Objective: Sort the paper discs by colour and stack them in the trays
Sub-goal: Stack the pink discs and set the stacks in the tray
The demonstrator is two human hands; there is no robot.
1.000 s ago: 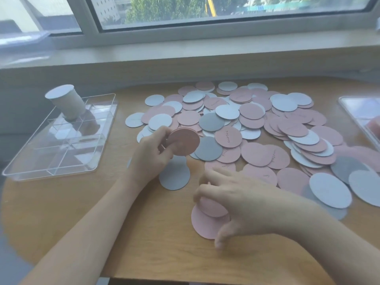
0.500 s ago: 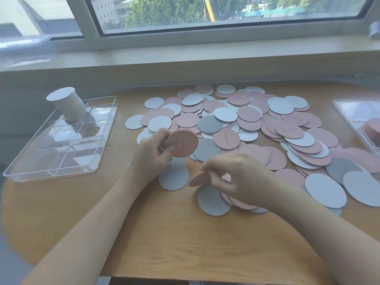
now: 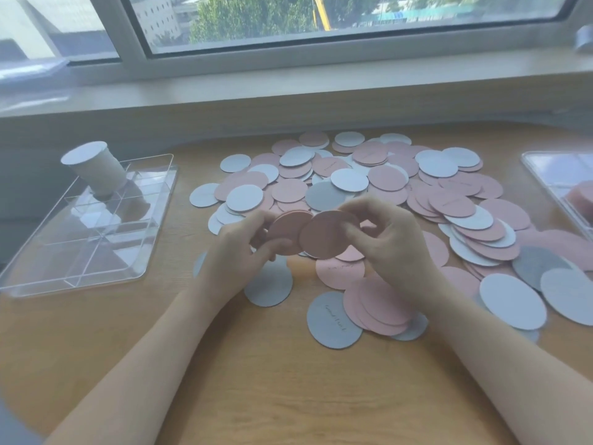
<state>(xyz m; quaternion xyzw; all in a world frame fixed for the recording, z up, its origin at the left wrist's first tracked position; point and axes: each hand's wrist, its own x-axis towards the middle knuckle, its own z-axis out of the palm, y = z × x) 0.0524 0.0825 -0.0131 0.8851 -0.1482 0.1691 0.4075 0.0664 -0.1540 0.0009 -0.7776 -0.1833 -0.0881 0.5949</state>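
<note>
So we've got a big wooden surface [image 3: 134, 354] under a window [image 3: 321, 24], and most of the far half is buried in a loose pile of paper discs [image 3: 394, 187], pink and pale grey-blue all mixed up and overlapping. A few strays sit closer to us: a grey disc with handwriting [image 3: 330, 319] tucked partly under some pink ones, and another grey disc [image 3: 269, 284] just below the left wrist.

On the left there's a clear divided tray [image 3: 80, 229], with a stack of white-looking discs [image 3: 93, 168] standing in its far compartment. On the right edge we can just see another clear tray [image 3: 552, 175] with something pink inside, mostly cut off by the frame.

Now the hands, both raised above the near edge of the pile. Our left hand [image 3: 237, 248] has its grip clamped on a small stack of pink discs [image 3: 285, 229], thumb in front, fingers behind. Our right hand [image 3: 391, 242] has its grip pinched on a single pink disc [image 3: 324, 236], which overlaps the front right edge of that stack. Can't tell if the two actually touch.
</note>
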